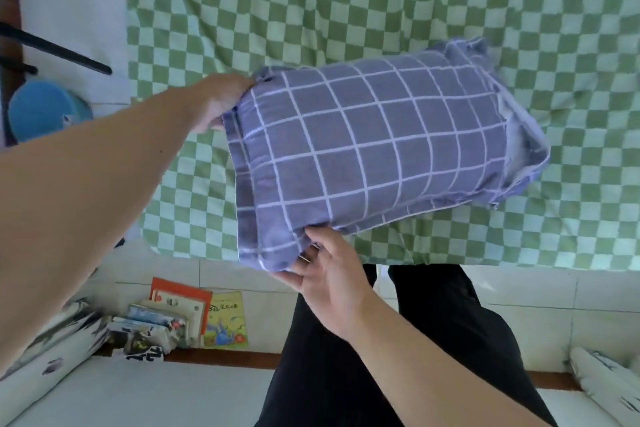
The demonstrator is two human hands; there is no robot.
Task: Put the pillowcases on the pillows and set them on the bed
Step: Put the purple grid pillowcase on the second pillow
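Observation:
A pillow in a blue-purple pillowcase with a white grid (374, 146) is held just over the near edge of the bed, which is covered by a green-and-white checkered sheet (346, 3). My left hand (218, 102) grips the pillow's far left corner. My right hand (325, 270) holds its near left corner from below, fingers curled under the fabric, a ring visible. The pillowcase's right end (519, 135) is loose and rumpled, with pale filling showing there.
Picture books (194, 315) lie stacked on the tiled floor at lower left. A blue bucket (45, 107) and a black bar (55, 47) are at the left. White patterned rolls (52, 350) lie at both bottom corners. My dark trousers (398, 340) stand at the bed's edge.

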